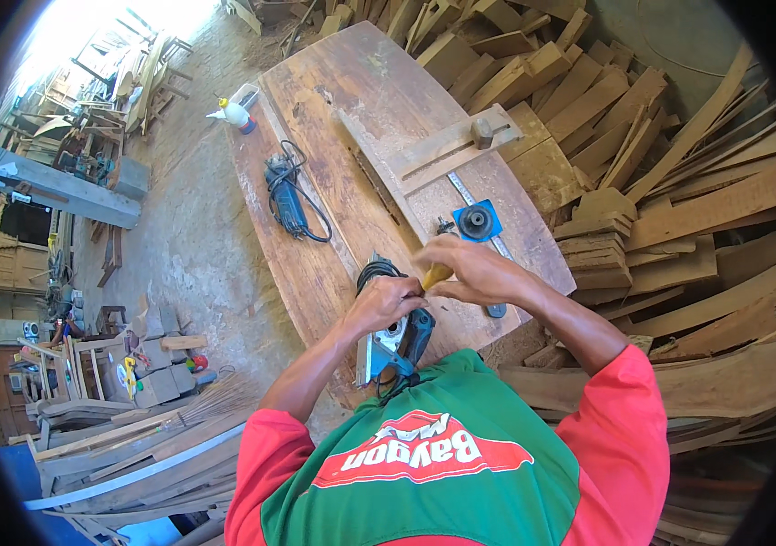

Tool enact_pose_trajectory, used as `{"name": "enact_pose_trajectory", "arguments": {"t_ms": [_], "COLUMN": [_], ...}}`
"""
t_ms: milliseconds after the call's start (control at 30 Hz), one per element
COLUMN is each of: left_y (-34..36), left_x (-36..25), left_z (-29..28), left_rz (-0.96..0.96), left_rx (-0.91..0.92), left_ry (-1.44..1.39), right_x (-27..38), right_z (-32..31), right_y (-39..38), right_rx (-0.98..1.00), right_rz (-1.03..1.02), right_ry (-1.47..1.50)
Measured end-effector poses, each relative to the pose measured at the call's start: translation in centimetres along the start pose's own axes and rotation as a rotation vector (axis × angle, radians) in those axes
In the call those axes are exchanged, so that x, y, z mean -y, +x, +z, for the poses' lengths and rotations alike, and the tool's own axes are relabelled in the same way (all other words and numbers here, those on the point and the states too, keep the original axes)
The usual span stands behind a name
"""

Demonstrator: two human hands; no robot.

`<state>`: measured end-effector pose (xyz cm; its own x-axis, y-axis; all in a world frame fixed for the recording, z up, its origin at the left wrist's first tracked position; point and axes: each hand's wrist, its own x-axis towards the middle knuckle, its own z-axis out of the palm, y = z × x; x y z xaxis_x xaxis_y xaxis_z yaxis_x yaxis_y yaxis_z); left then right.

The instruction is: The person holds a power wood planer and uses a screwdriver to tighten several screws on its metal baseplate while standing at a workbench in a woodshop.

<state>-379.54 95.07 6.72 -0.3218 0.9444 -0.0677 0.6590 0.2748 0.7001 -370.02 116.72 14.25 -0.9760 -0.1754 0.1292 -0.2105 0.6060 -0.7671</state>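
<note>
Saw: the blue power saw point(395, 338) lay at the workbench's point(342, 100) near edge, long axis 12-to-6.
Left hand point(386, 303): clamped on its top.
Right hand point(470, 270): at 2 o'clock, gripping a yellow-handled tool point(434, 276), tip toward the saw.

A worker in a green shirt point(461, 428) with short red sleeves point(620, 428), a red-and-white printed patch across the chest; both forearms bare below the sleeves, hands point(388, 300) without gloves, no watch or rings visible.

Red-and-white printed label point(424, 458) on green shirt front point(497, 409)
</note>
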Motion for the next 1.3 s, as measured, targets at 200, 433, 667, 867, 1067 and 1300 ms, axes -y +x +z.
{"name": "enact_pose_trajectory", "arguments": {"t_ms": [200,433,667,867,1067,1300], "left_y": [0.0,0.1,0.3,0.4,0.4,0.5], "left_x": [-0.3,-0.3,-1.0,0.0,-0.1,0.0], "left_z": [-0.2,0.1,-0.4,0.0,0.0,0.7], "left_rz": [-0.029,-0.032,-0.013,-0.01,0.007,-0.065], "left_rx": [-0.041,0.017,-0.032,0.006,-0.008,-0.047], "left_ry": [0.029,-0.029,-0.071,0.003,-0.131,-0.092], "right_x": [3.2,0.1,2.1,0.2,1.4,1.2], "right_z": [-1.5,0.1,-0.9,-0.4,-1.2,-0.8], "right_y": [1.6,0.7,0.6,-0.3,0.6,0.4], "right_rx": [0.239,-0.001,0.199,0.119,0.258,0.049], "right_rz": [0.444,-0.189,0.314,0.097,0.3,0.363], "right_ry": [-0.151,-0.017,-0.071,0.01,-0.105,-0.181]}}
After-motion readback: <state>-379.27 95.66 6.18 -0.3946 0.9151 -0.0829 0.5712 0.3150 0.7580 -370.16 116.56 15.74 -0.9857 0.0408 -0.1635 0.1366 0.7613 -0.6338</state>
